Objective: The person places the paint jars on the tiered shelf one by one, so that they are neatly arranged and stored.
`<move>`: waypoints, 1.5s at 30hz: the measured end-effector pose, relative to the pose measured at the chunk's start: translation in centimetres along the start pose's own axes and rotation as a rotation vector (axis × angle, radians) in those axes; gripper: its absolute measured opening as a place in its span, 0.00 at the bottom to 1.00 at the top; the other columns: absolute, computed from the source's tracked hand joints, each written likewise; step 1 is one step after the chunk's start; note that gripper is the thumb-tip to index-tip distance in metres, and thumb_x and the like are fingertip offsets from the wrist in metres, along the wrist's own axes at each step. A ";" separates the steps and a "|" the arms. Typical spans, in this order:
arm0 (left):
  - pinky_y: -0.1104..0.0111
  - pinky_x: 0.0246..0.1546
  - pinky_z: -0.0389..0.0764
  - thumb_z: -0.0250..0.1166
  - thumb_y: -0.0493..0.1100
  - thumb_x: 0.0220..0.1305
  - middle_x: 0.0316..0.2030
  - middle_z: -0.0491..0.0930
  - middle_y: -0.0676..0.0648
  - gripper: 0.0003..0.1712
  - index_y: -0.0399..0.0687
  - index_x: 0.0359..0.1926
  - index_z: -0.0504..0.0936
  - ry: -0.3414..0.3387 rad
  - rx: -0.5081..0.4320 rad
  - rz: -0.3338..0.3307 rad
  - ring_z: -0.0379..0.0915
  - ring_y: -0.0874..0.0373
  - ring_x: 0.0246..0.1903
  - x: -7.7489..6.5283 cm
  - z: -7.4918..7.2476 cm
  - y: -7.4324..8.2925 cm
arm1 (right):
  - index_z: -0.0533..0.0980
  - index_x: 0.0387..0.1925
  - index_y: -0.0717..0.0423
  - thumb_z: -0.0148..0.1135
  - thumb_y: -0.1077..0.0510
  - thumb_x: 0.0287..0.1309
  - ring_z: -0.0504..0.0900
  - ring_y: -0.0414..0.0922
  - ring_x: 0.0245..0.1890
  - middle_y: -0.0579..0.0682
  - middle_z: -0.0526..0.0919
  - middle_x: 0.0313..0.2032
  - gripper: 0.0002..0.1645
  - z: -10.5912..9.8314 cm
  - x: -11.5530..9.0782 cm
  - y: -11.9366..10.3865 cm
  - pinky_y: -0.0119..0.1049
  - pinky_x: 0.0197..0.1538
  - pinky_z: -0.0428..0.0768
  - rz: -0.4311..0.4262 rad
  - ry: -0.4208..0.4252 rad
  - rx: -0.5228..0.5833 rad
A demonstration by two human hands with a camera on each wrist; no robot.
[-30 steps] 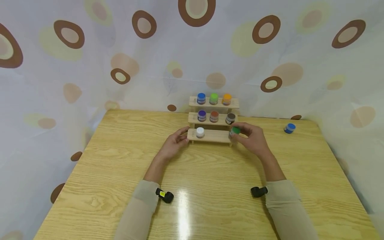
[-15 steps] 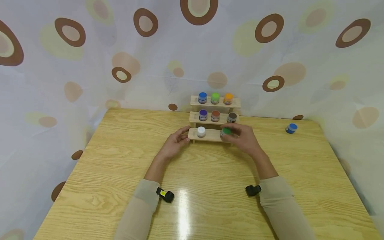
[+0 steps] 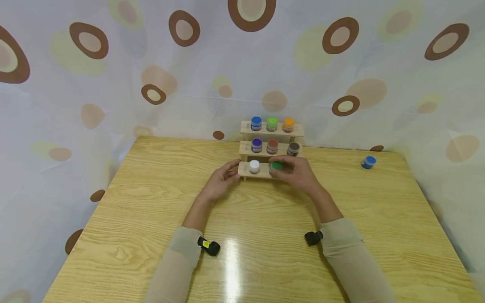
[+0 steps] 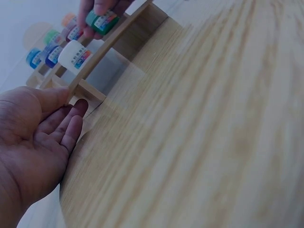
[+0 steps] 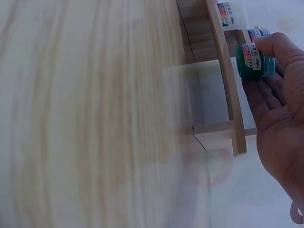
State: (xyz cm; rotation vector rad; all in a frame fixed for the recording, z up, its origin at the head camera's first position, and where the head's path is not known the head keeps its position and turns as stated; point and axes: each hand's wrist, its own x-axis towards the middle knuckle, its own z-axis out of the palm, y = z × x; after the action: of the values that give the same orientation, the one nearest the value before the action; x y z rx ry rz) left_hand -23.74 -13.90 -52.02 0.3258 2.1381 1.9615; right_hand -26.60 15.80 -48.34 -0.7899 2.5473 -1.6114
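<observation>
In the head view my right hand (image 3: 301, 174) pinches a green paint jar (image 3: 276, 166) between thumb and fingers, over the middle of the lowest step of a three-step wooden rack (image 3: 264, 172). Whether the jar's base touches the step is hard to tell; in the right wrist view the green jar (image 5: 251, 61) looks slightly tilted. A white paint jar (image 3: 254, 166) stands to its left on that step. My left hand (image 3: 219, 181) holds the left end of the lowest step, its thumb (image 4: 52, 98) against the edge in the left wrist view.
Blue, light green and orange jars (image 3: 289, 125) stand on the top step. Purple, red-brown and dark brown jars (image 3: 293, 149) fill the middle one. Another blue jar (image 3: 368, 162) sits on the wooden table (image 3: 265, 235), far right. A patterned cloth (image 3: 189, 84) hangs behind.
My right hand has moved left with the green jar, from the right end of the lowest step toward its middle, nearer the white jar. The left hand stays at the rack's end.
</observation>
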 end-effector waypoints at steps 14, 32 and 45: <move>0.56 0.71 0.74 0.57 0.32 0.80 0.78 0.64 0.41 0.34 0.45 0.82 0.61 0.002 -0.002 -0.006 0.68 0.45 0.73 0.0 0.1 0.2 | 0.84 0.59 0.62 0.75 0.63 0.64 0.86 0.57 0.55 0.60 0.86 0.59 0.22 1.3 0.7 0.1 0.28 0.52 0.82 -0.016 -0.019 -0.054; 0.56 0.70 0.75 0.57 0.32 0.80 0.77 0.66 0.38 0.34 0.45 0.82 0.62 0.003 0.008 0.008 0.70 0.44 0.72 0.2 0.0 -0.1 | 0.81 0.63 0.60 0.76 0.60 0.64 0.83 0.55 0.62 0.56 0.85 0.60 0.27 0.7 -0.2 0.9 0.46 0.66 0.81 0.029 0.016 -0.004; 0.54 0.69 0.75 0.57 0.32 0.80 0.77 0.66 0.37 0.34 0.45 0.81 0.62 0.001 0.023 0.016 0.71 0.42 0.71 0.1 0.0 -0.2 | 0.78 0.67 0.59 0.71 0.59 0.70 0.81 0.59 0.65 0.61 0.83 0.63 0.27 -1.9 -2.8 1.6 0.34 0.64 0.81 0.113 0.065 0.076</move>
State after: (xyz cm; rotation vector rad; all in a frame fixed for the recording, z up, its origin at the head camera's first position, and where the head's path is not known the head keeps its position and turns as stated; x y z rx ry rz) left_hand -23.89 -13.91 -52.22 0.3472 2.1674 1.9475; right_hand -25.34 19.16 -49.44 -0.5854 2.5061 -1.7136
